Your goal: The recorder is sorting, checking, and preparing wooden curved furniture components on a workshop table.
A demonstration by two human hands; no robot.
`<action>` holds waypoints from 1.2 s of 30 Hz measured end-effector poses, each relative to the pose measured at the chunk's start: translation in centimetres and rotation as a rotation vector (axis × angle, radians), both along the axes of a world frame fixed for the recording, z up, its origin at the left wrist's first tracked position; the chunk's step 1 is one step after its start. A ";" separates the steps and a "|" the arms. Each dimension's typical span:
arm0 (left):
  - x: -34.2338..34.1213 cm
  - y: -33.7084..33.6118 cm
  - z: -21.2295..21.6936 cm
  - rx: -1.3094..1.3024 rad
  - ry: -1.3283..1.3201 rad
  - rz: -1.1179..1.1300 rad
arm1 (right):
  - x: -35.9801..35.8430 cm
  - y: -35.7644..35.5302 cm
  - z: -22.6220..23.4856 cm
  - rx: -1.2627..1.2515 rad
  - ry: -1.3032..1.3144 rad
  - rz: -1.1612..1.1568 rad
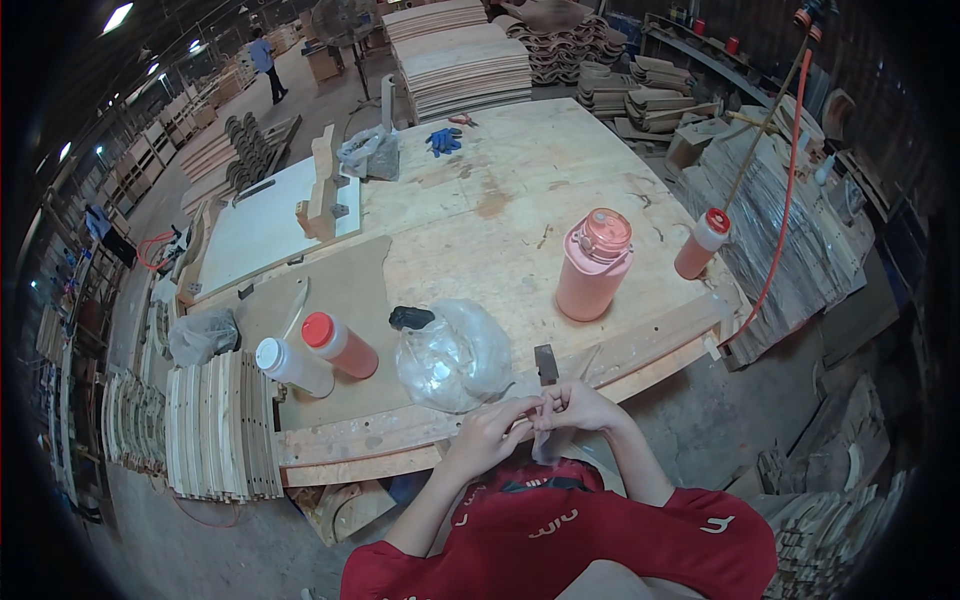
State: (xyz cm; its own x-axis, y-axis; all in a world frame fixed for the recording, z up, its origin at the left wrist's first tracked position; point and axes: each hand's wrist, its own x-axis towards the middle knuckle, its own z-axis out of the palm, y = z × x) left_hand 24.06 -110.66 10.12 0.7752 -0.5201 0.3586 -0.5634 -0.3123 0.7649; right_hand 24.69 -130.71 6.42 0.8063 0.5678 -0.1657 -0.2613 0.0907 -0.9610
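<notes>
— Two hands meet at the near edge of the workbench [520,200]. What are they on?

— Something small and pale pinched between the fingertips, too small to name. The left hand [492,430] and the right hand [575,405] touch at about the middle, both curled shut around that bit, fingers drawn together.

— Which way does it lie from the grip?

— It sits right where the two sets of fingertips join, just in front of the chest, over the curved wooden strip [400,430] along the bench edge. I cannot tell its long axis. Neither hand is nearer; both are on it.

— What is closest around them?

— A hammer [546,366] stands just beyond the fingers, head up, nearer the right hand. A clear plastic bag [455,355] with a dark knot lies just beyond the left hand. Farther left lie a red-capped bottle [340,345] and a white-capped bottle [292,366], side by side.

— And farther off?

— A pink jug [593,268] stands well beyond the right hand, an orange bottle [700,245] past that.
</notes>
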 end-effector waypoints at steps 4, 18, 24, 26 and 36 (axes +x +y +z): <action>0.2 0.0 0.2 0.039 -0.092 -0.074 | -0.1 -0.1 0.5 -0.073 0.125 -0.102; -1.2 -0.7 -2.4 -0.010 0.379 0.127 | -1.1 2.9 3.4 -0.585 -0.331 -0.563; -0.1 -0.1 -2.4 -0.372 0.946 0.028 | -1.0 3.7 3.5 -0.639 -0.481 -0.516; 0.3 0.4 -2.1 -0.342 1.005 -0.010 | -0.8 4.0 3.3 -0.653 -0.534 -0.497; 0.6 1.9 -3.2 -0.814 1.381 -0.075 | -0.2 4.1 1.9 -0.686 -0.669 -0.350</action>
